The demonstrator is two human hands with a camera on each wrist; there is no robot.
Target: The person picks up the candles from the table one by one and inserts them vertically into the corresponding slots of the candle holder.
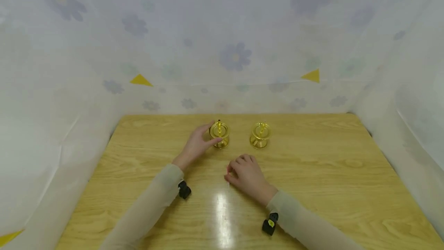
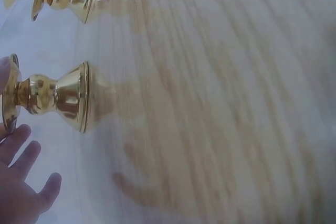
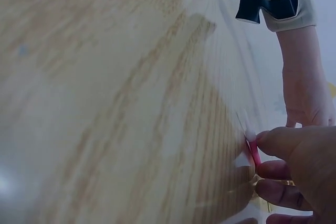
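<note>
Pink candle (image 3: 254, 153) between pinching fingers (image 3: 283, 142)

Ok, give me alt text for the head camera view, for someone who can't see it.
A person's left hand touches the left of two brass candlesticks on a wooden table. The right hand, fingers curled, rests nearer the viewer; the second candlestick stands untouched to the right. Floral fabric surrounds the table.
</note>
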